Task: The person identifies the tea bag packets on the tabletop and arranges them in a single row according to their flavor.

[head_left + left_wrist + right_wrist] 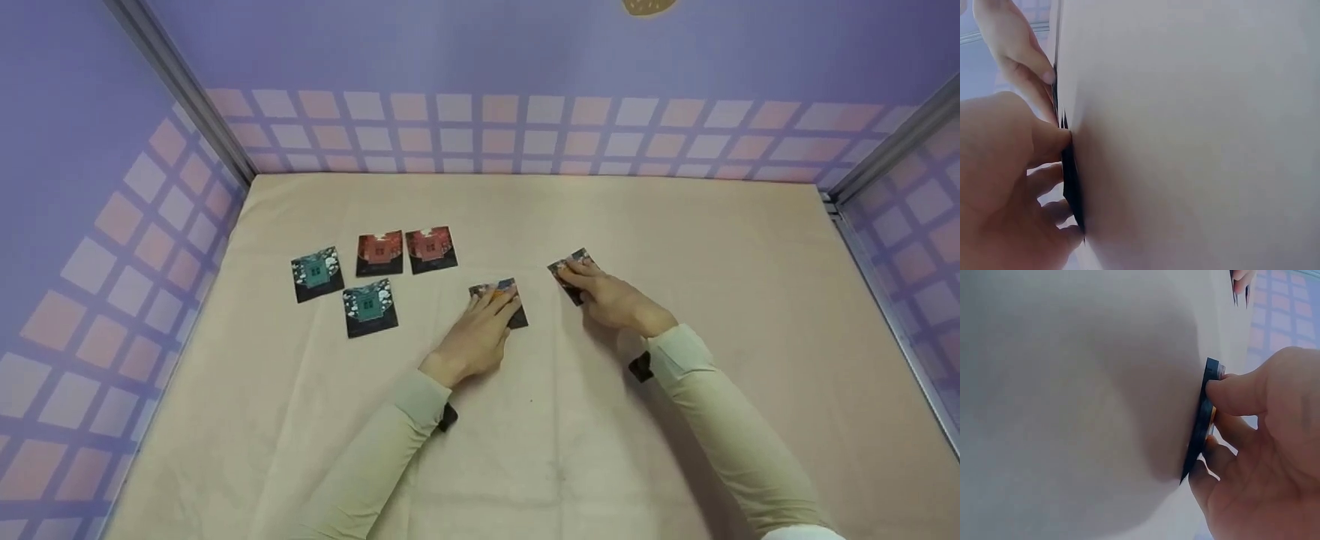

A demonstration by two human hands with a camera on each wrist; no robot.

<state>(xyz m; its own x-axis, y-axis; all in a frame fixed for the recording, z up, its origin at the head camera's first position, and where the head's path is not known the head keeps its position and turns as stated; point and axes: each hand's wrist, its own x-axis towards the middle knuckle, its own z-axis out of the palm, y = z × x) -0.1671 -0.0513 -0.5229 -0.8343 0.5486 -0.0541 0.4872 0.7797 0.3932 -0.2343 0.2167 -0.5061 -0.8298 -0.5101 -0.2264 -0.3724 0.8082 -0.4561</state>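
In the head view my left hand (480, 330) lies over a dark picture card (518, 316), fingers spread across its face. From the left wrist, the thumb (1053, 140) sits at the card's near edge while the fingertips touch its face and far edge; the dark card (1072, 188) is close over the cloth. My right hand (611, 296) grips another card (568, 289), turned at a slant. Its thumb (1235, 396) presses one edge, opposite the fingers, and the dark edge (1199, 427) looks thick, like a small stack. Most of both printed faces is hidden by fingers.
Two red cards, the left one (379, 253) beside the right one (431, 250), lie face up left of my hands. Two green cards, an upper (317, 274) and a lower (369, 308), lie farther left. A pale cloth (525, 465) covers the table; checkered purple panels (525, 60) wall it in.
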